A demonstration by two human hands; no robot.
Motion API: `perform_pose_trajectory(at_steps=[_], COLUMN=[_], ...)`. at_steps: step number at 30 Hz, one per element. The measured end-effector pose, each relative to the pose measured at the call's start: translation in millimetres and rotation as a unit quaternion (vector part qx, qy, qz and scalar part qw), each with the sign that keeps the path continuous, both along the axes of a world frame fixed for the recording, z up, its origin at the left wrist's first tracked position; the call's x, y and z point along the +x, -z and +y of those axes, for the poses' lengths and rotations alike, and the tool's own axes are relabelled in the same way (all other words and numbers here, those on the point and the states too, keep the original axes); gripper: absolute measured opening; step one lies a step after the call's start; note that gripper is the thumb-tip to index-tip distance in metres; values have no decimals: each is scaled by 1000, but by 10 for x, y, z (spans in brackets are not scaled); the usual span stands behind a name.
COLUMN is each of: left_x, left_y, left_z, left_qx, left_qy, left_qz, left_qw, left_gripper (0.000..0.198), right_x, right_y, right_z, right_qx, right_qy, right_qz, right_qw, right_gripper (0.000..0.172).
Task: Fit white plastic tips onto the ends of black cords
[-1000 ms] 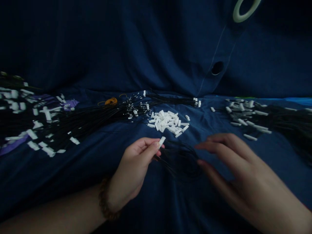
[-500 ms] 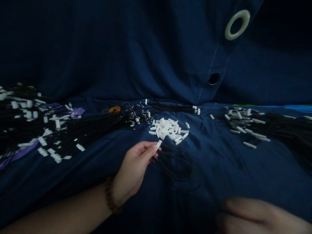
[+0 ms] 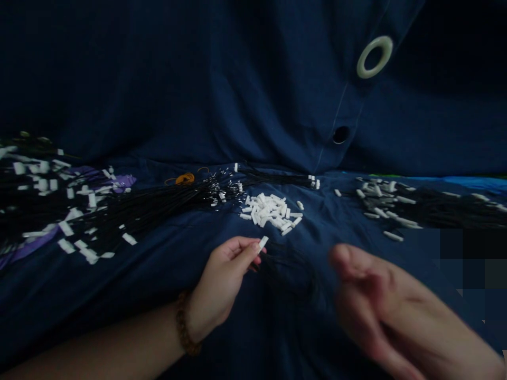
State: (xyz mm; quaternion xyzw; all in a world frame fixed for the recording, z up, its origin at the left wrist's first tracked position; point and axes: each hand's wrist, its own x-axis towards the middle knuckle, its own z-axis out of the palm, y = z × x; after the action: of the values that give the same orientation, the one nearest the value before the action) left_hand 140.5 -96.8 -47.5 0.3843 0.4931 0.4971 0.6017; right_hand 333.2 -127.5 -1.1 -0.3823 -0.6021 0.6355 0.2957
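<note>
My left hand (image 3: 224, 279), with a brown bead bracelet (image 3: 186, 324) at its wrist, pinches a small white plastic connector (image 3: 263, 244) between thumb and fingers. Thin black wires (image 3: 293, 277) loop away to the right from these fingers. To the right, my right hand (image 3: 376, 306) is raised in front of the cloth, somewhat blurred. Its fingers look apart, and I see nothing held in them. A loose pile of white connector housings (image 3: 271, 210) lies just beyond my left hand.
Bundles of black wires (image 3: 158, 198) with bare shiny tips stretch left. White-ended wire bundles lie at the far left (image 3: 43, 184) and right (image 3: 396, 200). An orange coil (image 3: 185, 179) rests behind. Dark blue cloth (image 3: 158, 295) covers the surface; a curtain with a ring (image 3: 374, 57) hangs behind.
My right hand has come up and inward from the lower right, showing more of its fingers. My left hand still pinches the connector, slightly lower and farther right in view.
</note>
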Motion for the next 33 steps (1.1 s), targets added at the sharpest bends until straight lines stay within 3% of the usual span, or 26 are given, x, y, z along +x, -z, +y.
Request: perform_pose_trajectory(at_steps=[3,8,16,33], left_x=[49,117,119,127], left_y=[-10,3,26,18], left_z=[-109,-267,-230,-229], left_qx=[-26,-80,-90,-95], left_qy=[26,46,55,62], left_qz=[-7,-28,-13,17], left_qw=[999,995,994,993], left_gripper=[15,17,17,17], right_x=[-240,-270,-242,-251], right_y=[88,236,372,436], right_z=[17,54,14,26], right_qx=[0,172,327,354], right_qy=[-2,52,54,69], right_qz=[-14,-140,-240,-263], right_qw=[1000,974,912,895], right_gripper=[25,7,9,13])
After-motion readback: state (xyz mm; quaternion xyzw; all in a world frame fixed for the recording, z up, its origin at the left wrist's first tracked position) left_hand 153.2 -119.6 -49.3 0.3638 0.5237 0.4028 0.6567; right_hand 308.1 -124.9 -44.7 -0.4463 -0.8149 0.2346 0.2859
